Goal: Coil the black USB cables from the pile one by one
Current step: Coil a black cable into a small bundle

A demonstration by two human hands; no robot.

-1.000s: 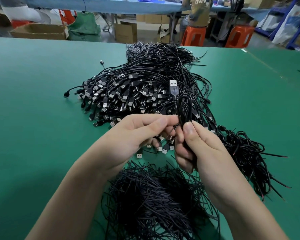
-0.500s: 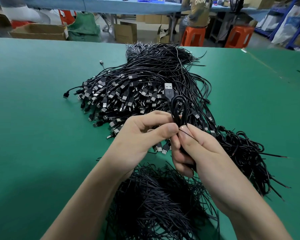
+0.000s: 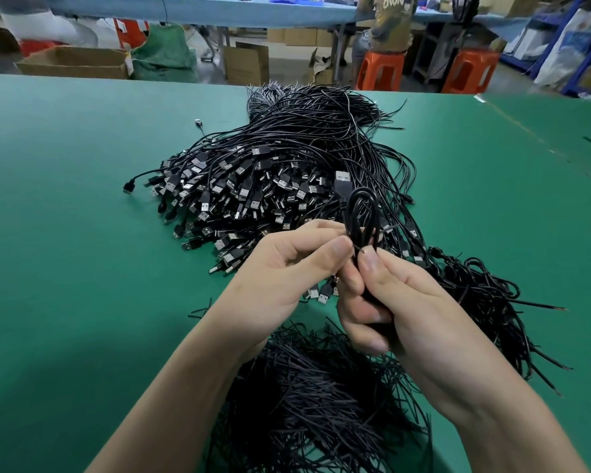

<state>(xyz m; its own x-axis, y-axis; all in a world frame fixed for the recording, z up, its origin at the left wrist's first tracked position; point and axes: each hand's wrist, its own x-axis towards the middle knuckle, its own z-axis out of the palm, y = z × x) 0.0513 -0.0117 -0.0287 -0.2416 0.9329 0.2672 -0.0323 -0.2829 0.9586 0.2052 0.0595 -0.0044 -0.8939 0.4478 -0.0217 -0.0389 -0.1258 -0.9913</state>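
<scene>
- The coiled cable [image 3: 362, 216] is just right of the frame's centre, held above the green table [image 3: 65, 233]; it is thin, glossy and black, folded into a narrow upright loop of several strands
- Its USB plug [image 3: 342, 180] sticks up at the loop's upper left, a black body with a silver metal end
- The right hand [image 3: 400, 302] grasps the loop's lower part, fingers curled round it and thumb pressed against the strands
- The left hand [image 3: 287, 278] pinches a thin tail of the cable between thumb and forefinger, touching the right thumb
- The pile [image 3: 270, 172] of loose cables fills the middle of the frame behind the hands, plugs fanned to the left, wires trailing to the upper centre
- Finished coils [image 3: 485, 302] lie at right; a bundle of bare wire ends [image 3: 314, 397] sits at lower centre under the wrists
</scene>
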